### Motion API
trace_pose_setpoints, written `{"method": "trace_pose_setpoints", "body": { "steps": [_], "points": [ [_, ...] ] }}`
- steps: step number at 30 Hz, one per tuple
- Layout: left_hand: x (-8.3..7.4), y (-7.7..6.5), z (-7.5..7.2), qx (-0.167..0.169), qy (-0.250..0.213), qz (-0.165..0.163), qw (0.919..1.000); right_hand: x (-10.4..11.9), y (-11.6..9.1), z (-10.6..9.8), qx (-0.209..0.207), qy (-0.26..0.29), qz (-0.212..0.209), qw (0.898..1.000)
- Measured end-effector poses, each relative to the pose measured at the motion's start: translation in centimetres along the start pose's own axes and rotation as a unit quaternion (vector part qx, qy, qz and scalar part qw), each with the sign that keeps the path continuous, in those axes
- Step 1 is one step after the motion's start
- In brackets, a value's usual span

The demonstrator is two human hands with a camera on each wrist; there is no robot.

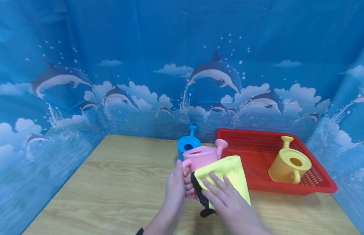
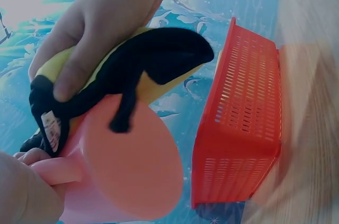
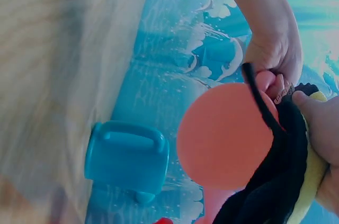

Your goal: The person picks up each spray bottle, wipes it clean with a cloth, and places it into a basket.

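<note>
A pink watering can (image 1: 203,158) is held above the table by my left hand (image 1: 176,182), whose fingers curl round its handle. My right hand (image 1: 230,200) lies over a yellow and black cloth (image 1: 233,166) and holds it against the can's side, fingers spread across the yellow face. In the left wrist view, the right thumb (image 2: 71,78) sits at the cloth's black edge, near a small white label (image 2: 51,128). A black strap (image 2: 126,107) dangles from the cloth across the can's round base. The cloth hides part of the can's body.
Behind the pink can stands a blue watering can (image 1: 189,143), partly covered by it. To the right is a red perforated basket (image 1: 287,186) with a yellow watering can (image 1: 280,168) inside. The wooden table (image 1: 117,189) meets a dolphin-printed backdrop (image 1: 158,81) around it.
</note>
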State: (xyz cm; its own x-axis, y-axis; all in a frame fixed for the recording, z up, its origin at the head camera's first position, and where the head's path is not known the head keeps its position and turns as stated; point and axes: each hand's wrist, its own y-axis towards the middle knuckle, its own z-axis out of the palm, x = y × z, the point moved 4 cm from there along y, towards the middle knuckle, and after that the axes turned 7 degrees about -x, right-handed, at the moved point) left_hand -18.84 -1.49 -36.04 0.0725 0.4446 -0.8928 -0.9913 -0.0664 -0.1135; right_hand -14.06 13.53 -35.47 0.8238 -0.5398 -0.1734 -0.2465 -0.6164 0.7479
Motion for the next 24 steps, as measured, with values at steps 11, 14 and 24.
{"method": "trace_pose_setpoints", "body": {
  "steps": [11, 14, 24],
  "points": [
    [-0.4, 0.2, -0.4, -0.01, 0.001, 0.004, 0.9999, 0.9, -2.0, 0.0, 0.035, 0.002, -0.034, 0.999],
    [-0.5, 0.3, -0.4, -0.004, -0.002, 0.004, 1.0, 1.1, -2.3, -0.1, 0.029, -0.001, -0.039, 0.999],
    [-0.8, 0.0, -0.3, 0.005, -0.003, 0.016, 0.9999, 0.6, -0.8, -0.4, 0.033, 0.015, -0.013, 0.999]
  ]
}}
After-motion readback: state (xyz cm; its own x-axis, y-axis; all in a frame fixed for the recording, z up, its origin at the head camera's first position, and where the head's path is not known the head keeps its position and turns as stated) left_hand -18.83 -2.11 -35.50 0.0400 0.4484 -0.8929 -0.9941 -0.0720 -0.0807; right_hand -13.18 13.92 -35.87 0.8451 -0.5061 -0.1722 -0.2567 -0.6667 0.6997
